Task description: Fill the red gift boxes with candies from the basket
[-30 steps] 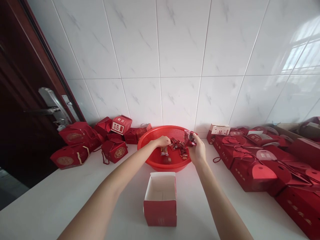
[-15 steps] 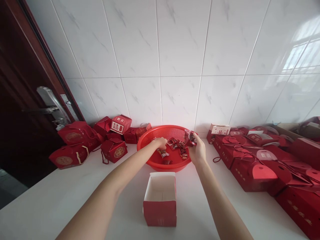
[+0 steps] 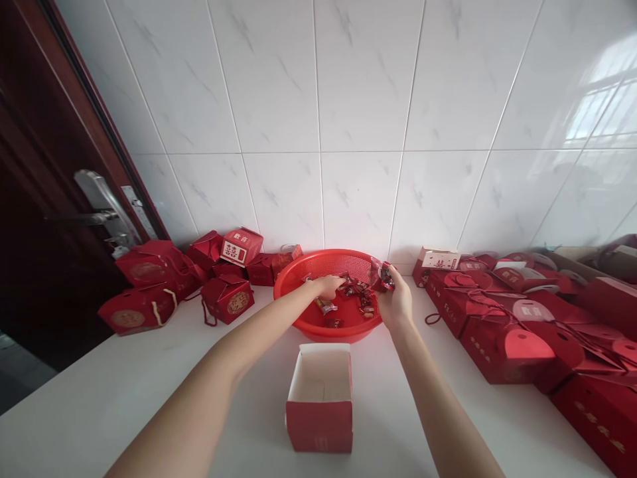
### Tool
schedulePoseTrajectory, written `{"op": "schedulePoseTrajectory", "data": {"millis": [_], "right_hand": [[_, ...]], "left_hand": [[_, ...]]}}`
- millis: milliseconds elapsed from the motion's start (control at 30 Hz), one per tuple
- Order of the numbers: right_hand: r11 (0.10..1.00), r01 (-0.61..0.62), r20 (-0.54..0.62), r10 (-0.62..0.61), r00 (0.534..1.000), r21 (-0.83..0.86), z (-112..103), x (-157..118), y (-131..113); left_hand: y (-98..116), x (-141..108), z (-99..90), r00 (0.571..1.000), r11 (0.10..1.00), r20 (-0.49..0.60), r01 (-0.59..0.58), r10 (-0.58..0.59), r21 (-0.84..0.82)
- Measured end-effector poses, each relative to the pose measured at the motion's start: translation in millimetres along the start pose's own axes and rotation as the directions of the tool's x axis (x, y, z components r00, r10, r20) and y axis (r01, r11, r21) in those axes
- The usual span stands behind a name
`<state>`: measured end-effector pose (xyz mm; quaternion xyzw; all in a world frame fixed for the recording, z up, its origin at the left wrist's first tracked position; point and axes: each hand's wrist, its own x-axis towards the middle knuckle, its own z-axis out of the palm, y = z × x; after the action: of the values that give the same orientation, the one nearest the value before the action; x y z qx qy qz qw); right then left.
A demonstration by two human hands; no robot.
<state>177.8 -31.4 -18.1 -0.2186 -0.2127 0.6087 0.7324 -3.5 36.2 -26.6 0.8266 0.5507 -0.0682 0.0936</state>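
Observation:
A red plastic basket (image 3: 298, 317) with a mesh wall holds several wrapped candies (image 3: 367, 302), mostly in dark red wrappers. Over the middle of it, my left hand (image 3: 328, 287) has its fingers closed on a wrapped candy at the edge of the pile; the fingertips are partly hidden. My right hand (image 3: 398, 302), at the basket's right rim, grips a bunch of wrapped candies (image 3: 383, 275) in shiny clear and red wrapping. Nearer to me, an open red box (image 3: 319, 425) with a white inside stands upright on the white table (image 3: 239, 411); nothing shows inside it.
Several red gift boxes (image 3: 227, 299) with gold print sit at the left by the wall. More red boxes (image 3: 502, 338) with cords are packed in rows along the right. A tiled wall (image 3: 358, 199) rises behind the basket, and a dark door (image 3: 60, 133) is at the left.
My left hand has moved a little to the right inside the basket, reaching the candy pile. My right hand keeps its candies and has barely shifted.

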Motion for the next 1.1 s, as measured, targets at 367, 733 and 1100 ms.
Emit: {"op": "schedulePoseTrajectory", "data": {"millis": [367,733,1100], "right_hand": [[0.999,-0.032,-0.002,0.032,0.999,0.027,3.1,-3.4,-3.8],[0.999,-0.031,-0.024,0.032,0.999,0.031,-0.8,0.9,-3.4],[1.000,0.001,-0.012,0.000,1.000,0.010,-2.7,1.8,-0.8]], "left_hand": [[5.5,-9.8,-9.6,0.991,0.991,-0.037,0.126,-0.125,0.032],[2.4,-6.4,-7.6,0.998,0.994,0.034,-0.058,0.061,-0.095],[41.6,-7.2,-8.1,0.966,0.949,0.043,-0.243,0.256,-0.202]]}}
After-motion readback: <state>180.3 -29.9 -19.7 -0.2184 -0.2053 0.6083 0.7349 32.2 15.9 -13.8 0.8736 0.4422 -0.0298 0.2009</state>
